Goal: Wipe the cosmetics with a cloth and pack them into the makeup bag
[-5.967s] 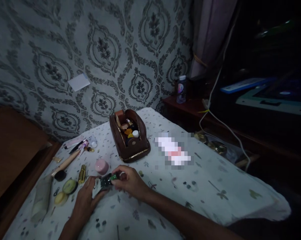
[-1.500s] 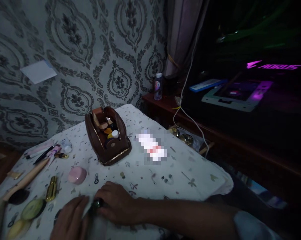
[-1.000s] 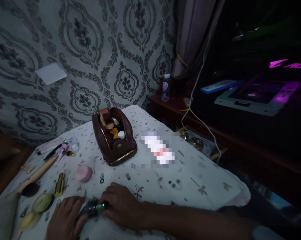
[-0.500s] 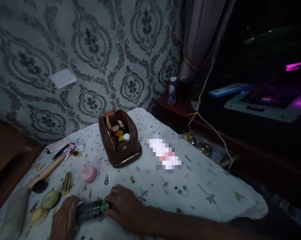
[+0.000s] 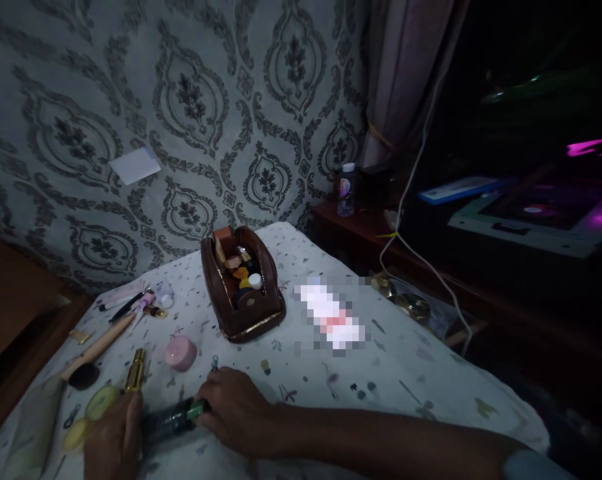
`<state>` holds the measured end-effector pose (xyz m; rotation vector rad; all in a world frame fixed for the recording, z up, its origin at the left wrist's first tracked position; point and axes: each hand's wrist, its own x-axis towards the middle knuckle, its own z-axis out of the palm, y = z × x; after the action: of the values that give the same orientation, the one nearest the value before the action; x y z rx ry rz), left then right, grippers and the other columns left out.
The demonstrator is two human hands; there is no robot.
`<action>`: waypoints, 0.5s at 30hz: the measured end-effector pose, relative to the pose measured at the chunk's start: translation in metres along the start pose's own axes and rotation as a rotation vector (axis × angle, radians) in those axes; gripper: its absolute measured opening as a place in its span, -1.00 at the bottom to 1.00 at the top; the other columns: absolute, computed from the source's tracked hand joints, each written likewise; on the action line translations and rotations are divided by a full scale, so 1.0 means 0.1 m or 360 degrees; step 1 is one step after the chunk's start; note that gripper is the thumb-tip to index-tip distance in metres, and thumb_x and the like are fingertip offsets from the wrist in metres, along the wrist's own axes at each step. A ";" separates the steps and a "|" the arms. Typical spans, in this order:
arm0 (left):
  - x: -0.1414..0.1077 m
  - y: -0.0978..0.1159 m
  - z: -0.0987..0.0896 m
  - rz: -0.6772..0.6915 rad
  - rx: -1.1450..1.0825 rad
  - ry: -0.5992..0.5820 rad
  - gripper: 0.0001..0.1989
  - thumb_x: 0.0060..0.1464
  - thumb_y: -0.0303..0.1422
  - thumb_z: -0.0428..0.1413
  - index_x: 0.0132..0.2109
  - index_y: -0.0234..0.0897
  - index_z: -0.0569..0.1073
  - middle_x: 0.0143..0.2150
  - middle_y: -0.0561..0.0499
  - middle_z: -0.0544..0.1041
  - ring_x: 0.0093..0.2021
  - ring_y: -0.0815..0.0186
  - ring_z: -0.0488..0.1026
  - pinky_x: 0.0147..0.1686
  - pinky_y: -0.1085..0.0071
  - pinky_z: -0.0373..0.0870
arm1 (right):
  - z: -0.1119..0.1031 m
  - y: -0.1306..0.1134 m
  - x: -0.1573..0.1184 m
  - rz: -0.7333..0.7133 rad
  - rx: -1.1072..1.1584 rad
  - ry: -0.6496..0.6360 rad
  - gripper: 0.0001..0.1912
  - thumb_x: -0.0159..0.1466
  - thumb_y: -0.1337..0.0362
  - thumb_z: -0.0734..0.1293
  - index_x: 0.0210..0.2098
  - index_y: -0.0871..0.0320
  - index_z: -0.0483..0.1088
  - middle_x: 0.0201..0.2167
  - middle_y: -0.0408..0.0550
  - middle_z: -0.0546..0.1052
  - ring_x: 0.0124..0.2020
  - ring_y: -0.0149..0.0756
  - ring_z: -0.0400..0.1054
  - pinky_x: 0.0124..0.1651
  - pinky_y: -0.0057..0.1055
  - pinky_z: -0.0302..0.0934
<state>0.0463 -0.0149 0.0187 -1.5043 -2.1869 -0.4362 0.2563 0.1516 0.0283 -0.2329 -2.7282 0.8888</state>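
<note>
A dark green bottle (image 5: 167, 423) lies sideways between my two hands, low over the patterned cloth and blurred by motion. My right hand (image 5: 233, 408) is closed round its bright green end (image 5: 197, 409). At the other end my left hand (image 5: 111, 433) grips the bottle, its fingers partly smeared. Just beyond the left hand are a gold tube (image 5: 135, 370) and a round yellow-green container (image 5: 102, 401). A pink round jar (image 5: 181, 353) sits farther off. Behind it stands an unzipped brown bag (image 5: 248, 320) with several small cosmetics inside.
Brushes (image 5: 98, 345) and other small items lie along the table's left side, with a pale tube (image 5: 35, 427) nearer me. A bright pixelated patch covers something right of the bag. A clear bottle (image 5: 347, 193) and a white cable (image 5: 413, 177) are at the right.
Both hands and the bottle have shifted slightly left in view. The bag, jar and wall appear a little lower and farther right, as the camera has tilted.
</note>
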 end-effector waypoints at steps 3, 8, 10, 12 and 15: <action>0.19 0.16 -0.12 0.0293 0.0161 0.0106 -0.61 0.32 -0.29 -0.14 -0.38 -0.22 0.49 -0.42 -0.01 0.60 -0.41 0.26 0.57 -0.47 0.43 0.43 | -0.15 -0.06 0.08 -0.0090 -0.0028 0.0021 -0.76 0.31 0.19 0.32 -0.14 0.24 0.45 -0.13 0.05 0.52 -0.18 -0.19 0.42 -0.15 -0.34 0.29; 0.55 0.52 -0.14 0.0717 -0.0061 0.0210 -0.58 0.33 -0.12 -0.18 0.00 -0.23 0.46 -0.14 -0.12 0.60 -0.10 0.15 0.54 -0.12 0.28 0.46 | -0.39 -0.03 0.20 -0.0113 0.0139 0.0369 -0.76 0.32 0.25 0.32 -0.07 0.26 0.41 -0.13 0.06 0.45 -0.13 -0.23 0.38 -0.12 -0.37 0.30; 0.70 0.62 -0.15 0.0775 -0.0163 0.0114 -0.51 0.30 -0.02 -0.15 0.11 -0.24 0.40 -0.08 -0.14 0.58 -0.07 0.12 0.52 -0.12 0.27 0.46 | -0.49 0.00 0.22 -0.0115 0.0240 0.0531 -0.79 0.31 0.26 0.34 -0.12 0.24 0.42 -0.18 0.01 0.43 -0.15 -0.26 0.37 -0.07 -0.38 0.29; 0.85 0.68 -0.21 0.0836 -0.0263 0.0079 -0.46 0.23 0.06 -0.06 0.12 -0.25 0.38 -0.10 -0.14 0.58 -0.10 0.12 0.53 -0.16 0.29 0.48 | -0.60 -0.01 0.22 -0.0202 0.0325 0.0636 -0.81 0.30 0.25 0.36 -0.15 0.23 0.42 -0.23 -0.03 0.42 -0.17 -0.29 0.36 -0.06 -0.40 0.28; 1.03 0.67 -0.38 0.0782 -0.0408 -0.0028 -0.51 0.13 0.08 0.07 0.00 -0.19 0.43 -0.20 -0.06 0.60 -0.21 0.16 0.57 -0.26 0.34 0.52 | -0.79 -0.10 0.23 -0.0409 0.0340 0.0656 -0.81 0.32 0.23 0.34 -0.17 0.23 0.42 -0.26 -0.05 0.41 -0.20 -0.32 0.33 -0.09 -0.44 0.29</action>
<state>0.0846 0.0723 0.1055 -2.1110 -1.7306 -0.5468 0.2568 0.1924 0.1003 -0.0172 -2.2059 0.9298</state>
